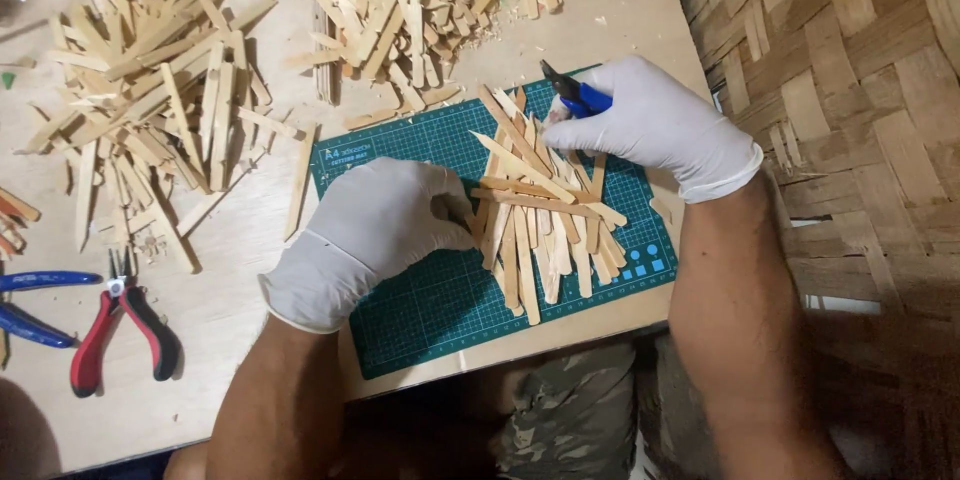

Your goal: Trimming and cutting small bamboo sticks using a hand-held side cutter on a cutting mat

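My left hand (375, 225), in a white glove, presses down at the left edge of a fan-like bundle of wooden sticks (540, 230) lying on a green cutting mat (440, 300). My right hand (650, 120), also gloved, grips a blue-handled cutter (575, 95) at the upper end of the bundle. The cutter's dark tip points up and left, beside the top sticks. Cross sticks lie over the upright ones in the bundle.
Piles of loose wooden sticks lie at the left (150, 120) and at the top (410, 10) of the light table (230, 310). Red-handled pliers (125, 325) and a blue-handled tool (40, 300) lie at the left. A woven wall (840, 90) stands on the right.
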